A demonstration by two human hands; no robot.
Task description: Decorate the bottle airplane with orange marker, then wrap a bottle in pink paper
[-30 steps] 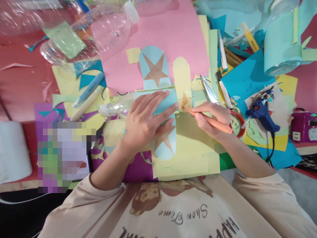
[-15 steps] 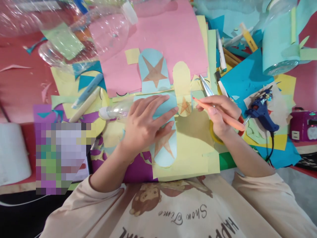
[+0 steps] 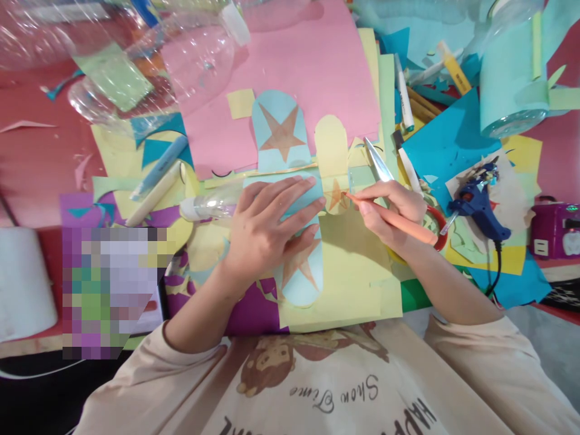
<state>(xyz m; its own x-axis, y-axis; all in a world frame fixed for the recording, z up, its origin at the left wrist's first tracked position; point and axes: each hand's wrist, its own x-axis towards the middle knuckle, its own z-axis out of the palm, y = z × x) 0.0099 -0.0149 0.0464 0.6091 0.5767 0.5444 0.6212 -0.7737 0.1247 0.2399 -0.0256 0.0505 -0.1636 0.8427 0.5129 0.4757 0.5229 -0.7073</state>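
Here, pencil (image 3: 399,221) (orange) fills right hand (image 3: 392,211).

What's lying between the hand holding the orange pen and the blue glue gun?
In the head view, scissors lie there: their red handle shows just past the right hand, which holds the orange pen, before the glue gun.

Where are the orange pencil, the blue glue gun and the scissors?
orange pencil (image 3: 405,226): head view, middle of the shaft.
blue glue gun (image 3: 480,212): head view, on its blue body.
scissors (image 3: 379,162): head view, on the metal blades.
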